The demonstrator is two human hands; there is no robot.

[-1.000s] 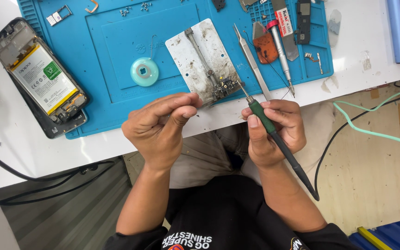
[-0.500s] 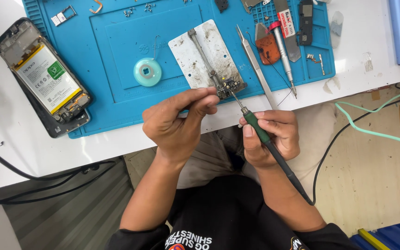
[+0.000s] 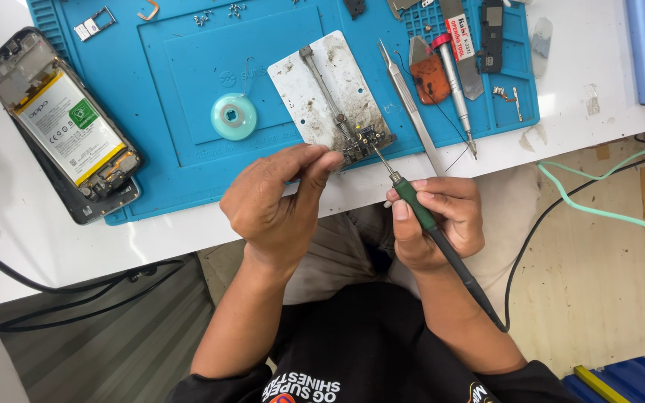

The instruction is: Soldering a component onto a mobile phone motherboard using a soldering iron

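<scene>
White table (image 3: 188, 246) carries blue repair mat (image 3: 173, 112). On mat's near edge, metal holder plate (image 3: 334, 93) clamps small circuit board (image 3: 365, 142). Right hand (image 3: 436, 224) grips soldering iron (image 3: 419, 216), tip on board; left hand (image 3: 278, 205) pinches something too thin to identify, just beside board. Soldering underway; opened phone (image 3: 65, 127), left of mat, not reassembled.

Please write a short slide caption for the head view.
Right hand holds soldering iron to small board on metal plate; left hand pinches beside it.
</scene>
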